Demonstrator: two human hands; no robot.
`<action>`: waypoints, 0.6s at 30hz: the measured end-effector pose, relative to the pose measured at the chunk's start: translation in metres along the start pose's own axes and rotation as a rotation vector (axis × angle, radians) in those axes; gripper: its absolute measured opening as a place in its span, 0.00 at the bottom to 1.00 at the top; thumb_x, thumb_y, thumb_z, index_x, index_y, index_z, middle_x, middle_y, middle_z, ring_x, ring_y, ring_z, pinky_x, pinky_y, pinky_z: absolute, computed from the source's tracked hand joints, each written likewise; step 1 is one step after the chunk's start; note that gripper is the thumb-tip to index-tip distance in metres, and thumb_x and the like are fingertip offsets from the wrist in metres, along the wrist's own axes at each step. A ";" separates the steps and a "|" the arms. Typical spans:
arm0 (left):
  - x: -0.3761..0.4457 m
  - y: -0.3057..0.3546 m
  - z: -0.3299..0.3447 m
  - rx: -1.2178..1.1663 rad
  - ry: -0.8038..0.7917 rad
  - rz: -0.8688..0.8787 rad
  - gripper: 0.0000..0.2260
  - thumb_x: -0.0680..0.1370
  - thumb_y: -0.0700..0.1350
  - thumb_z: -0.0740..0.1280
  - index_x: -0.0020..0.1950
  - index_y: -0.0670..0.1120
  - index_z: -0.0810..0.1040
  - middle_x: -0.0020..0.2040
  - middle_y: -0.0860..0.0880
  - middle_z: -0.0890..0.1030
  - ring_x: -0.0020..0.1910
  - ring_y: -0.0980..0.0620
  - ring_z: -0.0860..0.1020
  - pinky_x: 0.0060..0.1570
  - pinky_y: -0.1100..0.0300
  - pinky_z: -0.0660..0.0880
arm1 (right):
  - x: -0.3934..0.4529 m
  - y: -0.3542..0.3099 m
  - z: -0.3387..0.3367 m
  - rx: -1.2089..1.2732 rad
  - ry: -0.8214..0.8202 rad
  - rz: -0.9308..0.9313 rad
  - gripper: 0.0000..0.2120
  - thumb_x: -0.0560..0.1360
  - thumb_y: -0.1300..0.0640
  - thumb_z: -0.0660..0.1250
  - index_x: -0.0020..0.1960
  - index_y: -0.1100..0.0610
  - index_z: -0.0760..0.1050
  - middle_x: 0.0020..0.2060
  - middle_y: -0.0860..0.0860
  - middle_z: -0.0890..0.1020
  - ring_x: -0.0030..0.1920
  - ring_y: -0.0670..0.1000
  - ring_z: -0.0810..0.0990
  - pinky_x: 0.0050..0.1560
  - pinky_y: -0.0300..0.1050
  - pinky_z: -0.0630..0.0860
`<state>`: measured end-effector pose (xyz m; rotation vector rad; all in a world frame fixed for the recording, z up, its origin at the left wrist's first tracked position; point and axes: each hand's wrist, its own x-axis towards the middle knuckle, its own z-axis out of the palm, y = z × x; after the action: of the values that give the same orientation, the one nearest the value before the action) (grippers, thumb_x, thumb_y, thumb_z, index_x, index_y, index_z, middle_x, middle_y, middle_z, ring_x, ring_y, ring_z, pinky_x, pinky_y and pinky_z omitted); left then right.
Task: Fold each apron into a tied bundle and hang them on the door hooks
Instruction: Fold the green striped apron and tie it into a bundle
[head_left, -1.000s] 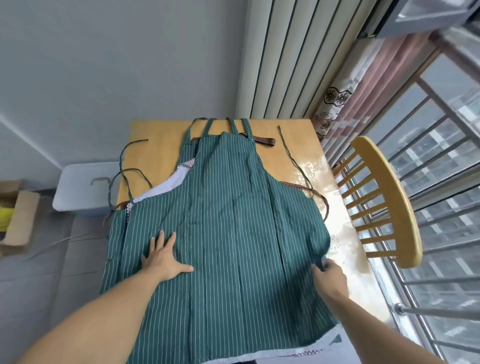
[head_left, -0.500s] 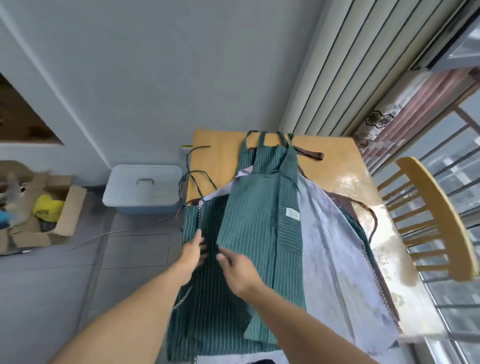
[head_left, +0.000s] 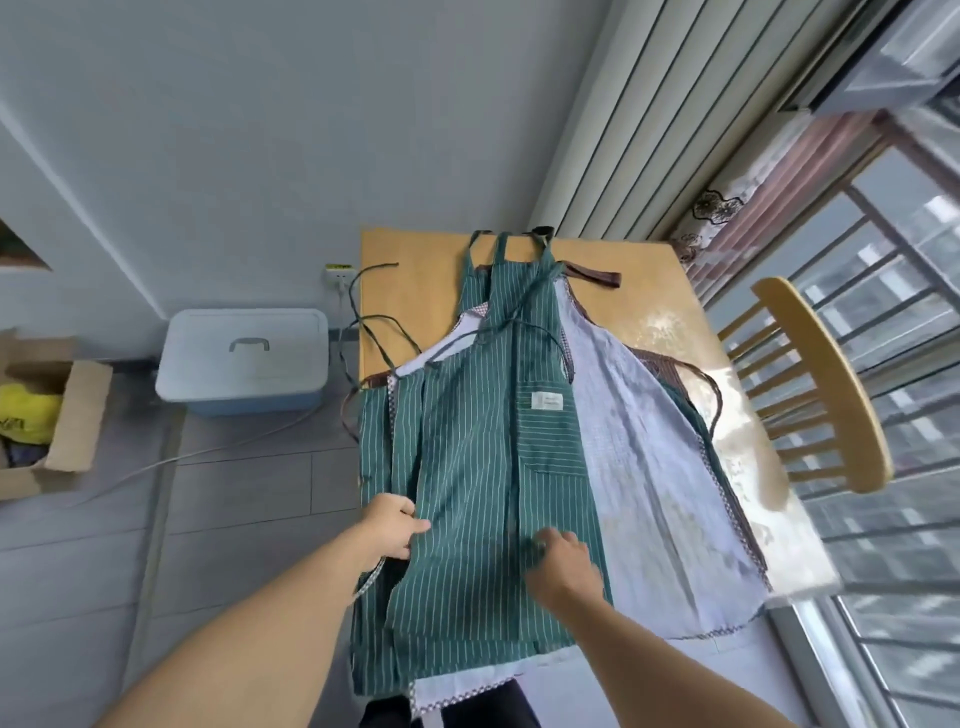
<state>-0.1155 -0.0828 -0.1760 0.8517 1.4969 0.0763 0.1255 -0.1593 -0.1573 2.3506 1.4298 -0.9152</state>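
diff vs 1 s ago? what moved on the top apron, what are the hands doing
The green striped apron lay spread flat; its right side is now folded over leftward, baring the light blue apron beneath. The right hand, which gripped the right edge, now rests on the folded panel. The left hand went from pressing flat to gripping the left edge. Table and chair unchanged.

Apron (head_left: 467, 467) on table (head_left: 415, 270); chair (head_left: 826, 384) right; bin (head_left: 244, 358), box (head_left: 57, 415) left.
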 end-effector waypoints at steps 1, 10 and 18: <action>-0.004 0.002 -0.002 0.021 -0.122 -0.059 0.13 0.79 0.38 0.71 0.62 0.39 0.76 0.50 0.43 0.77 0.38 0.51 0.78 0.41 0.60 0.80 | 0.003 0.010 0.001 -0.001 -0.014 0.024 0.29 0.76 0.65 0.65 0.75 0.48 0.67 0.70 0.49 0.71 0.68 0.51 0.70 0.67 0.52 0.74; 0.007 0.028 -0.021 -0.198 -0.361 -0.091 0.46 0.74 0.43 0.76 0.83 0.45 0.48 0.82 0.42 0.50 0.80 0.39 0.55 0.74 0.43 0.63 | 0.045 0.016 -0.025 0.237 0.139 0.004 0.21 0.79 0.60 0.65 0.71 0.50 0.72 0.67 0.50 0.74 0.52 0.50 0.82 0.50 0.50 0.84; 0.033 0.104 -0.026 -0.811 -0.279 -0.099 0.29 0.69 0.66 0.74 0.54 0.42 0.80 0.44 0.46 0.79 0.39 0.47 0.77 0.45 0.53 0.73 | 0.127 -0.019 -0.090 0.272 0.152 -0.113 0.21 0.80 0.60 0.62 0.72 0.51 0.71 0.66 0.49 0.74 0.50 0.50 0.81 0.46 0.49 0.83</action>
<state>-0.0875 0.0211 -0.1443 0.1220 1.0939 0.4406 0.1846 -0.0149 -0.1646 2.6071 1.5993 -1.0392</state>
